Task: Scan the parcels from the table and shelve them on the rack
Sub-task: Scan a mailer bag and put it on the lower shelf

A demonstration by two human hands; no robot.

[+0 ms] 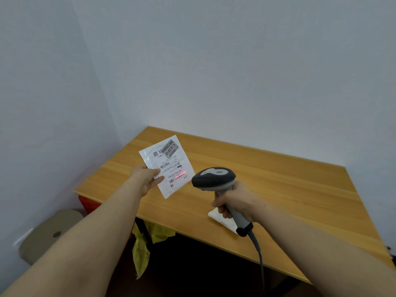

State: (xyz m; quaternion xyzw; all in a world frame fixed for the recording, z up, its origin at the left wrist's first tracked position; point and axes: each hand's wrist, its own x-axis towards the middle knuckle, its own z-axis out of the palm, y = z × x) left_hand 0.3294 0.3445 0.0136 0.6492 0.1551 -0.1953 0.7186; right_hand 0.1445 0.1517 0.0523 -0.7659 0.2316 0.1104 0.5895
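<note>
white parcel (169, 166): flat poly mailer, held in the air over the left end of the desk (278, 189), label side up, tilted toward the scanner (214, 179).
handling: probably light, soft and floppy, slick film; likely to sag if pinched at one corner; best taken along an edge, clear of the barcode.
left hand (147, 176): fingers (158, 181) closed in a pinch on the parcel's left edge.
right hand (233, 202): fingers (222, 212) curled tight round the scanner's grip, head aimed left at the label.
red line (180, 175): lying across a barcode low on the label.
second parcel (222, 221): small, white, on the desk's near edge under the right hand.
step: scanning; shelving not yet done; rack out of view.
</note>
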